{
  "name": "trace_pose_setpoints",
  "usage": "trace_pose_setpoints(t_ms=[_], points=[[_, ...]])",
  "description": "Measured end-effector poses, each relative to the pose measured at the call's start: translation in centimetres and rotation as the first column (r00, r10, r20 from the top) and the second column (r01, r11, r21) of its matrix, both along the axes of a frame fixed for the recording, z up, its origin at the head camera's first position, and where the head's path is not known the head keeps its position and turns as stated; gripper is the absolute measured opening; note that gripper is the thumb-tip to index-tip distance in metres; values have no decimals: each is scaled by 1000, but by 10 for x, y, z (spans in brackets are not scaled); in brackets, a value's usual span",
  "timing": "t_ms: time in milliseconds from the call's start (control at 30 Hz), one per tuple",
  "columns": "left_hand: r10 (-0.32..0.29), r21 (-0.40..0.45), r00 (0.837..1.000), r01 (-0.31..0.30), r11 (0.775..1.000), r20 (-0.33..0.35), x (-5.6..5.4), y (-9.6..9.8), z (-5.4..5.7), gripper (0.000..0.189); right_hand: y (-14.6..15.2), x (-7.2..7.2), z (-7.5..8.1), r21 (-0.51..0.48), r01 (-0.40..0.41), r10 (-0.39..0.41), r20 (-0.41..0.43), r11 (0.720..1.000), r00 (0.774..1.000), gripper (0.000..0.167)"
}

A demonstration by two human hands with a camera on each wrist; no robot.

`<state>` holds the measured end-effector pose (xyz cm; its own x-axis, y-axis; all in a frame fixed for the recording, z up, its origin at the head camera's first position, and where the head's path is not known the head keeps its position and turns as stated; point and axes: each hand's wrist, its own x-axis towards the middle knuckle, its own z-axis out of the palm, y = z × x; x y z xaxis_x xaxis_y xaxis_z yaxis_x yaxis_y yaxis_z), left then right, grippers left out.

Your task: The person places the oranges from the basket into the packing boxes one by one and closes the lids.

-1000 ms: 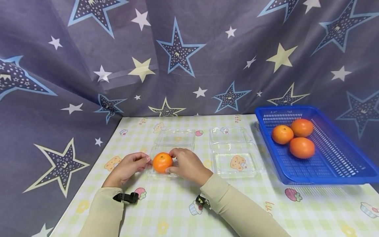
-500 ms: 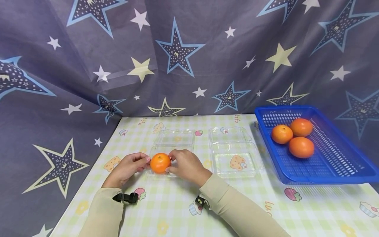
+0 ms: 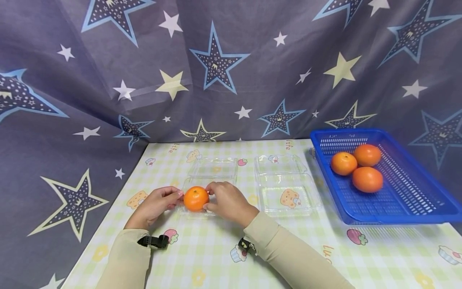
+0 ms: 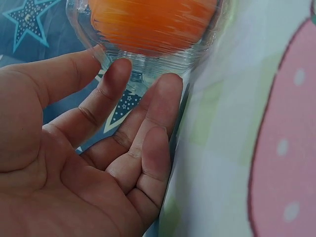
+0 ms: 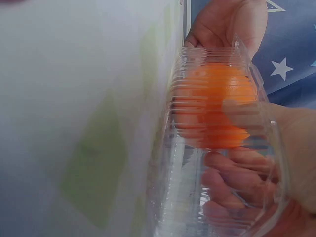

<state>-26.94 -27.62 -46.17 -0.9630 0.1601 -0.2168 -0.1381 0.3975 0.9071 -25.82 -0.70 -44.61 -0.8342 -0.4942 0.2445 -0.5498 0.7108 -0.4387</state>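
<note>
An orange point(image 3: 196, 198) sits in the near half of a clear plastic clamshell box point(image 5: 173, 197), whose lid point(image 3: 213, 166) lies folded open behind it. My right hand point(image 3: 231, 202) reaches into the box and holds the orange from its right side, the thumb on the near side and the fingers behind. At the left end of the box, my left hand point(image 3: 157, 204) pinches the rim between thumb and index finger. In the left wrist view its other fingers curl loosely below the clear wall point(image 4: 148, 60). The orange shows through the ribbed plastic.
A second clear clamshell box point(image 3: 288, 198) lies open to the right, with nothing in it. Beyond it stands a blue plastic basket point(image 3: 408, 200) holding three oranges point(image 3: 367, 180). A checked cloth point(image 3: 288, 249) covers the table, and a star-patterned curtain point(image 3: 231, 108) hangs behind.
The orange has shifted slightly to the left inside the box, along with the right hand's fingers. My left hand has stayed at the rim.
</note>
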Motion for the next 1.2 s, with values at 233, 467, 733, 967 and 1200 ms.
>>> trace_pose_setpoints(t_ms=[233,467,733,967,1200], points=[[7,-13,1000,-7,1000,-4,-1,0,-3,38,2,0,2,-9,-20,20,-20,1000,1000,39],[4,-7,1000,-4,1000,-6,-1,-2,-4,38,5,-1,6,-12,-38,38,-31,999,999,35],[-1,-6,1000,1,1000,1,-2,-3,-4,35,9,-1,13,-32,-41,39,-53,999,998,32],[10,0,1000,-10,1000,18,-1,-3,-3,36,14,-4,20,-19,-40,39,-51,999,998,32],[-2,-15,1000,2,1000,18,1,-4,-2,42,22,-6,37,22,-41,43,-83,999,996,30]])
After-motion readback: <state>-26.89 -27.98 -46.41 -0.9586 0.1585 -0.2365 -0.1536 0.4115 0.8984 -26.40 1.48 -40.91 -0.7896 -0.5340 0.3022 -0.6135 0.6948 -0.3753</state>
